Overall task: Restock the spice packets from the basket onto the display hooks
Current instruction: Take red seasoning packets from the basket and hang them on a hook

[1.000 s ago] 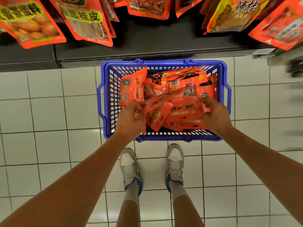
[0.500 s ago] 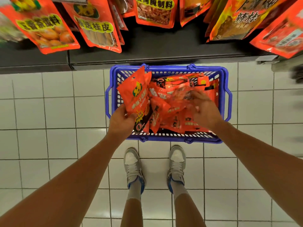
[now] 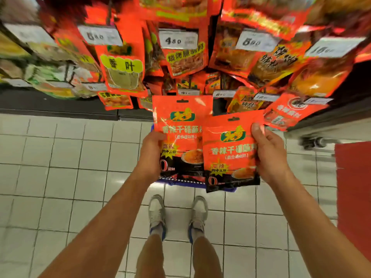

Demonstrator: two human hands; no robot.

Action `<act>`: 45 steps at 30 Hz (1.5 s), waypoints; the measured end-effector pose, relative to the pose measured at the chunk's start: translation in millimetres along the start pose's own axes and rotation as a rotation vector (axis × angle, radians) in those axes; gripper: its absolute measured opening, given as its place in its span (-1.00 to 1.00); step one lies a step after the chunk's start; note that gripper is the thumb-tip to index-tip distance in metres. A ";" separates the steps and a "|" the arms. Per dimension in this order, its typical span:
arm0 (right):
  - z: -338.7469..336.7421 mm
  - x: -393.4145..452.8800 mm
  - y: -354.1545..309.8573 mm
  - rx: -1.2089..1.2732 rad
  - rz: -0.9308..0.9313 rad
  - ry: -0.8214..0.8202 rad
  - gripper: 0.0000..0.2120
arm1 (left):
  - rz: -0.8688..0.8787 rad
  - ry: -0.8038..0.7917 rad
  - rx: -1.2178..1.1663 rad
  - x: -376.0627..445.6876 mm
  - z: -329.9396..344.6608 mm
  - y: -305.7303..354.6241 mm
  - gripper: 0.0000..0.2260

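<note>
Holding two red-and-black foil spice packets above blue plastic basket (image 3: 181,182).
Left hand (image 3: 151,155) gripping one packet (image 3: 180,135), right hand (image 3: 270,155) pinching other (image 3: 230,153); best threaded singly, header slot squared to hook.

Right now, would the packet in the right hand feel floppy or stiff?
Probably bendy yet self-supporting: the right-hand packet stands flat though the right hand grips only its edge. Likely light. Its glossy film may be slippery.

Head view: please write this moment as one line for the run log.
left hand: holds orange foil spice packet | right hand: holds matching orange packet | blue plastic basket: mostly hidden | hooks: not reached
</note>
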State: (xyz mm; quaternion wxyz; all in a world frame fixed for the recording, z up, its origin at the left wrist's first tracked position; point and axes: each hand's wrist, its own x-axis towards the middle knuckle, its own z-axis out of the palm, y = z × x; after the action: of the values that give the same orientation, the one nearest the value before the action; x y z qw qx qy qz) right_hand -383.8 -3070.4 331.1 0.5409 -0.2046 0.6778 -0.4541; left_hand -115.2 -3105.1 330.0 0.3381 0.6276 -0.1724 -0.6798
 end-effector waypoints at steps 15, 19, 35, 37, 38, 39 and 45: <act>94.5 -191.6 -328.0 -0.073 -0.691 0.058 -0.69 | 0.674 -0.052 0.071 -254.9 -31.8 299.8 -0.70; 133.7 -231.3 -380.3 -0.194 -0.912 0.093 -0.82 | 0.780 -0.096 -0.007 -281.3 -76.7 357.4 -0.78; 297.4 -265.2 -490.3 -0.021 -1.064 0.142 -0.79 | 0.883 -0.336 -0.063 -279.2 -150.5 489.2 -0.81; 308.5 -261.9 -513.0 0.000 -1.088 0.151 -0.74 | 0.878 -0.352 -0.071 -278.1 -144.1 502.5 -0.82; 312.5 -260.1 -526.4 0.008 -1.102 0.167 -0.73 | 0.887 -0.361 -0.068 -278.3 -139.8 509.3 -0.83; 315.9 -258.1 -539.7 0.017 -1.115 0.184 -0.74 | 0.900 -0.366 -0.065 -279.0 -134.5 515.9 -0.86; 326.9 -245.4 -603.1 0.003 -1.186 0.193 -0.69 | 0.968 -0.311 -0.072 -284.0 -92.8 548.0 -0.81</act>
State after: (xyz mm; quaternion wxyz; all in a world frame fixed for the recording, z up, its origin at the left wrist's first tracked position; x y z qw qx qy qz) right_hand -131.1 -3314.5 969.4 0.1314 -0.5049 0.4933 -0.6960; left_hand 103.5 -3285.7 886.0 0.6060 0.3550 -0.4681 -0.5363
